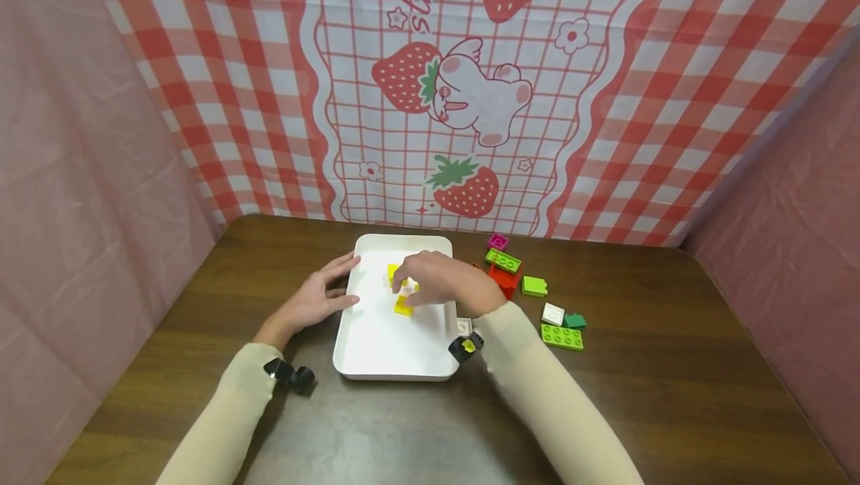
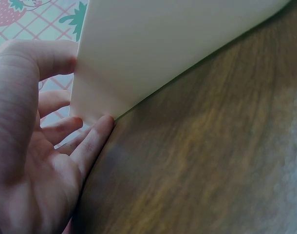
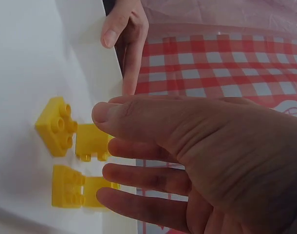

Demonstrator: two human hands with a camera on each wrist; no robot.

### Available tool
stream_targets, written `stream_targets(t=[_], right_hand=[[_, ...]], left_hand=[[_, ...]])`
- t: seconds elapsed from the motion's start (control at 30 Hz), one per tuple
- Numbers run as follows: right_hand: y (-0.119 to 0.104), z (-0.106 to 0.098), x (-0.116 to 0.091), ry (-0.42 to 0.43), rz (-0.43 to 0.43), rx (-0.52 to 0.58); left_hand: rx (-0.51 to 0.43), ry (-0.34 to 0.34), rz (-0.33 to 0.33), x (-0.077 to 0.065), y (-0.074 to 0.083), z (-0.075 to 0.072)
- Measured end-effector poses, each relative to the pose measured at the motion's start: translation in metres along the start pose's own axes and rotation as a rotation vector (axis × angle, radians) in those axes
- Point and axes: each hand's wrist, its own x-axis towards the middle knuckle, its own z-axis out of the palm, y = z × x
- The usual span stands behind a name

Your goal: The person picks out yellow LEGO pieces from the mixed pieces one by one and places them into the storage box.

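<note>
A white tray (image 1: 393, 354) lies on the wooden table, with several yellow toy bricks (image 3: 57, 126) in it. At its left side, my left hand (image 1: 312, 300) touches the rim and outer wall, thumb apart from the fairly straight fingers (image 2: 97, 136). My right hand (image 1: 433, 276) reaches over the tray among the yellow bricks, bent downward in the head view and partly covering them. The right wrist view has its fingers extended beside a yellow brick (image 3: 92, 141), its thumb apart from them; no brick is visibly gripped. Whether a fingertip touches that brick is unclear.
Right of the tray lie a red brick piece (image 1: 505, 282), lime bricks (image 1: 561, 336), a white brick (image 1: 553, 313), a dark green brick (image 1: 575, 321) and a magenta brick (image 1: 498, 242). Another pale brick (image 1: 464, 326) sits close to the tray's right wall. A checked cloth (image 1: 262, 82) hangs behind the table.
</note>
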Motion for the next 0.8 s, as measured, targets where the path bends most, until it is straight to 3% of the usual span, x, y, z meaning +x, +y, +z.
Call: stream_targets(t=[0.1,0.37,0.8], right_hand=[[0.003,-0.001,-0.005,0.01,0.014,0.003],[0.009,-0.004,-0.017,0.035,0.034,-0.004],[0.024,0.001,-0.035,0.08,0.035,0.032]], left_hand=[[0.009,0.003,-0.015,0.001,-0.003,0.0],[0.008,0.024,-0.002,0.013,-0.036,0.004],[-0.014,0.026,-0.011,0.013,-0.039,0.002]])
